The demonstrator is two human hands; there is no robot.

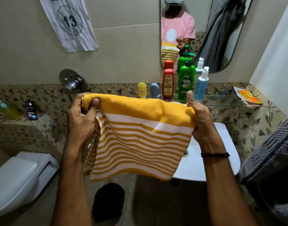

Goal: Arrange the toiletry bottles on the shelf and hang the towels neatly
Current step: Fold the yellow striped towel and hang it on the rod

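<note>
Towel (140, 131), yellow with white stripes, held stretched at frame centre: left hand (82, 116) and right hand (199, 118) each pinch a top corner. Green bottle (186, 82) at 1 o'clock reads "Vatika"; paper (71, 23) at 11 o'clock reads "13". Sink (221, 152) rim sits just behind towel's right edge.

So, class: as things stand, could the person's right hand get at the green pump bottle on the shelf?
Probably not yet. The right hand is gripping the yellow striped towel, as is the left hand. The green pump bottle stands just behind it, otherwise unobstructed.
</note>
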